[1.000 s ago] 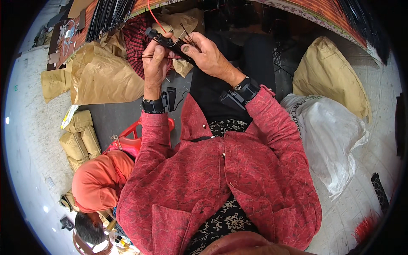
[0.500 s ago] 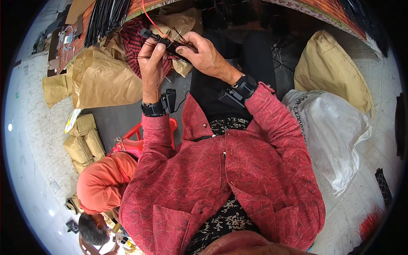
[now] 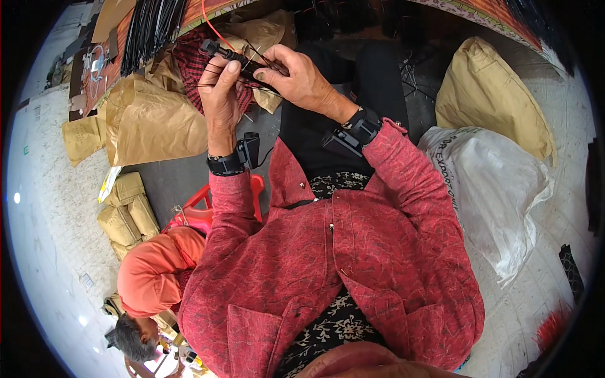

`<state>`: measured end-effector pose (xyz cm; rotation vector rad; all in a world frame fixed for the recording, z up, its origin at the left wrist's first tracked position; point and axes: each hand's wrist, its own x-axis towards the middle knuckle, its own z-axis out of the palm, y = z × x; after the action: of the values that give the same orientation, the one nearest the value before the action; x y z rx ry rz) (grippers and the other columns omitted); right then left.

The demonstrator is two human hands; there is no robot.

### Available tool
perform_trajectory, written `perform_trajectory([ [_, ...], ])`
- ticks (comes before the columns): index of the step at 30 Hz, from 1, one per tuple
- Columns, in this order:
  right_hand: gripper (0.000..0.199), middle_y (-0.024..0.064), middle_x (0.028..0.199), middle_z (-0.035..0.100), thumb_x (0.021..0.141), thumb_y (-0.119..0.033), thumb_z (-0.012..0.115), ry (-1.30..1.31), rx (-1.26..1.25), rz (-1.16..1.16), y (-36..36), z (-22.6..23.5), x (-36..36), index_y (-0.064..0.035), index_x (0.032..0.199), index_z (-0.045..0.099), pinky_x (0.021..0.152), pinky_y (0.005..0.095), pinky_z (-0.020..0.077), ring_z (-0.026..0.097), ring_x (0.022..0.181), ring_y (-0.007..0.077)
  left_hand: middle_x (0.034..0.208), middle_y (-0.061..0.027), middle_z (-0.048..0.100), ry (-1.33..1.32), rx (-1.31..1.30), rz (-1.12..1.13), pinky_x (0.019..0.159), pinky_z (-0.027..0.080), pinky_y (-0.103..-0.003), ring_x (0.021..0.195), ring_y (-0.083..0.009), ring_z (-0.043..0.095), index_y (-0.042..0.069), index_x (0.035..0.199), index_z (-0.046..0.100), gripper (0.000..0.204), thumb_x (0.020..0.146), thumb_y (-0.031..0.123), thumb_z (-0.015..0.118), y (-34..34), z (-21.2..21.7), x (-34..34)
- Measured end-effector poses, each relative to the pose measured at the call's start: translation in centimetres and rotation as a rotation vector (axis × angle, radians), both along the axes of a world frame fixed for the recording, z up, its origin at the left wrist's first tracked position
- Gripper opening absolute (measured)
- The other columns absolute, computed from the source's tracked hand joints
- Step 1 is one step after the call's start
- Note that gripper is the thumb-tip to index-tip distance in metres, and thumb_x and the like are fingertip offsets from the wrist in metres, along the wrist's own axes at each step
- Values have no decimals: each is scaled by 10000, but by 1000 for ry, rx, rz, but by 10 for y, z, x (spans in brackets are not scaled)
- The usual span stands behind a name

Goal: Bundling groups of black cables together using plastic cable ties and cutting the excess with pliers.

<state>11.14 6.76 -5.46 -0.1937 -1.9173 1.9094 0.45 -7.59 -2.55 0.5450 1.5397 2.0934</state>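
Above my lap, my left hand (image 3: 220, 91) is closed on a black rod-shaped tool (image 3: 216, 48) with a knobbed end poking out at the upper left. A thin red cord (image 3: 213, 28) runs down to the tool from the top edge. Thin black strands (image 3: 254, 51) stick out around the fingers and cross the tool. My right hand (image 3: 299, 77) is closed too, its thumb and fingers pinching at the tool's other end, among the strands. What exactly lies under the right fingertips is hidden. Both wrists wear black straps with small devices.
A table edge with bundles of black strands (image 3: 151, 34) lies at the upper left. Brown paper sacks (image 3: 154, 123) stand left, with a tan sack (image 3: 491, 94) and a white woven bag (image 3: 495, 189) at right. A person in orange (image 3: 154, 274) sits beside a red plastic stool (image 3: 257, 189).
Both hands and the tool have shifted very slightly up and left, with the grip looking the same. The person at lower left has moved a little.
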Motion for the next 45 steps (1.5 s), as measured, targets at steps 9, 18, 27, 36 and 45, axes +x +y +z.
perform_trajectory([
  [9, 249, 58, 844, 660, 925, -152, 713, 20, 1, -13, 0, -3, -1, 42, 1036, 603, 705, 267, 510, 608, 782, 92, 917, -31, 678, -2, 4, 24, 609, 432, -216, 699, -64, 541, 16, 1023, 667, 173, 897, 118, 727, 6, 7, 9],
  [18, 249, 78, 911, 680, 932, -131, 698, 38, 41, -15, -2, -7, -2, 45, 1074, 597, 757, 272, 526, 627, 832, 101, 1022, -54, 680, 19, 61, -92, 648, 481, -259, 781, -117, 602, 17, 1187, 643, 290, 933, 149, 692, -2, -7, 1],
  [27, 230, 38, 915, 686, 886, -125, 755, -45, -66, -21, 2, 7, 6, 29, 1012, 640, 748, 262, 536, 617, 832, 72, 1062, -63, 675, 76, -4, -69, 680, 503, -260, 806, -115, 611, 1, 1199, 637, 323, 910, 112, 727, -6, -2, 2],
  [36, 214, 32, 923, 688, 888, -104, 755, -34, -126, 21, 1, 9, 8, 20, 1020, 643, 773, 254, 543, 620, 855, 64, 1124, -92, 673, 156, 20, -99, 899, 542, -292, 999, -149, 644, -44, 1192, 622, 370, 842, -47, 741, -7, 4, 9],
  [45, 199, 9, 915, 676, 936, -142, 724, 0, -177, 104, 7, 3, 8, 11, 1029, 638, 738, 215, 515, 608, 840, 47, 1083, -77, 687, 183, -25, -98, 869, 535, -265, 957, -120, 647, -41, 1212, 626, 374, 859, -13, 746, -10, 4, 7],
])
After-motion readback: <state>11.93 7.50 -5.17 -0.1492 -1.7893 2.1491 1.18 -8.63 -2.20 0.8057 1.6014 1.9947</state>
